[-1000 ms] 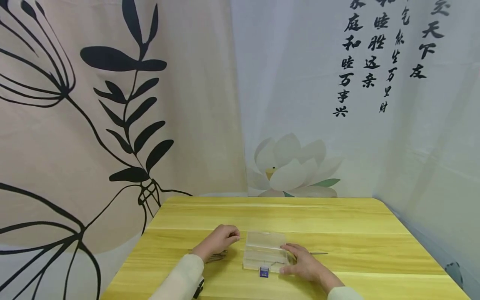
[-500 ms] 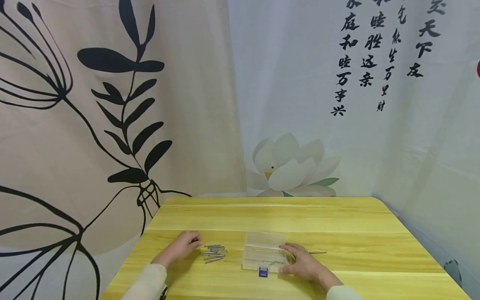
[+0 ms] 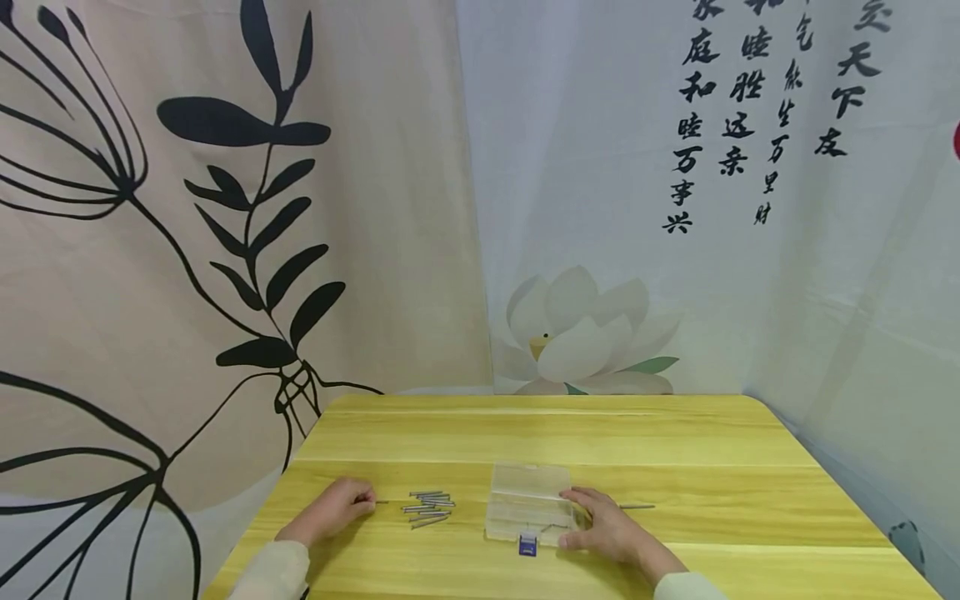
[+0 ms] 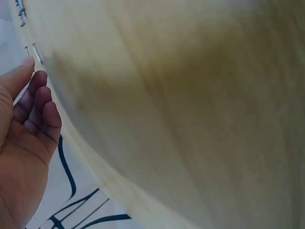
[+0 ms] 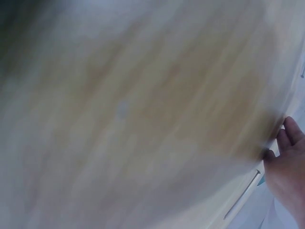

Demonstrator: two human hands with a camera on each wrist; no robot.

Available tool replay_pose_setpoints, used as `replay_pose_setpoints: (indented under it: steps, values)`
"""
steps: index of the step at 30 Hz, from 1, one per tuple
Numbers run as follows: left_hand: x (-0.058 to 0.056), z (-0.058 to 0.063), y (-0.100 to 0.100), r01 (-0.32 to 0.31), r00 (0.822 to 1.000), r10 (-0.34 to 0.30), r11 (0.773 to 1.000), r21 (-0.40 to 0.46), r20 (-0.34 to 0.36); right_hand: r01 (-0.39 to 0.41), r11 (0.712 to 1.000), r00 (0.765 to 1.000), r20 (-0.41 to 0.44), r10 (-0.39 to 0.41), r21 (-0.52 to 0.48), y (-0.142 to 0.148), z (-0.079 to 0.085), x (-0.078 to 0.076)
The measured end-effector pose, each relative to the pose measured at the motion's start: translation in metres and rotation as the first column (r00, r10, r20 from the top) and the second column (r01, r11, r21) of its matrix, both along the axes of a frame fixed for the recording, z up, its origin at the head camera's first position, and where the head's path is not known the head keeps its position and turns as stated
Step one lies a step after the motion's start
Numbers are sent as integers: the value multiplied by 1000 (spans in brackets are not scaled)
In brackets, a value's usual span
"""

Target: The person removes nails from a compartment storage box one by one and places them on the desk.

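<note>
My left hand is at the left of the table, thumb and forefinger pinching a nail whose thin end points right. Just right of it lies a loose pile of several grey nails. A clear plastic box rests flat near the middle, with a blue piece at its front edge and a thin nail-like item inside. My right hand grips the box's right side, fingers at the far part and thumb near the front corner. In the right wrist view only part of this hand shows.
Another nail lies on the wooden table just beyond the right hand; the right wrist view also shows a long nail. A printed curtain hangs behind the table's back edge.
The left hand has moved left from beside the box, past the nail pile, uncovering it. The right hand and box have stayed in place.
</note>
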State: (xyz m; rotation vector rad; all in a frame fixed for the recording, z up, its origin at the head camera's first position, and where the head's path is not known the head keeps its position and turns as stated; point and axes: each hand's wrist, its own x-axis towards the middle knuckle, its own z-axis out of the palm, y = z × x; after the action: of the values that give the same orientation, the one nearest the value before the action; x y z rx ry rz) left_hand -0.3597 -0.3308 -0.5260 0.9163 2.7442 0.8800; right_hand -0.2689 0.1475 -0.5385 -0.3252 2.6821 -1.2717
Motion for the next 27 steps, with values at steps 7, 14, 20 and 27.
replay_pose_setpoints:
  steps: [7, 14, 20, 27]
  values:
    - [-1, -5, 1, -4, 1000, 4, 1000, 6, -3, -4, 1000, 1000, -6, 4, -3, 0, 0, 0]
    - [-3, -5, 2, -37, 999, 37, 999, -11, 16, 8, 1000, 1000, -10, -8, -2, 0, 0, 2]
    - [-4, -2, 1, -62, 998, 62, 998, -20, 14, 16, 1000, 1000, -9, -16, 0, -1, 0, 1]
    - [-5, 8, 9, -66, 998, 66, 998, -8, -6, 15, 1000, 1000, -4, -15, 0, 0, 0, 1]
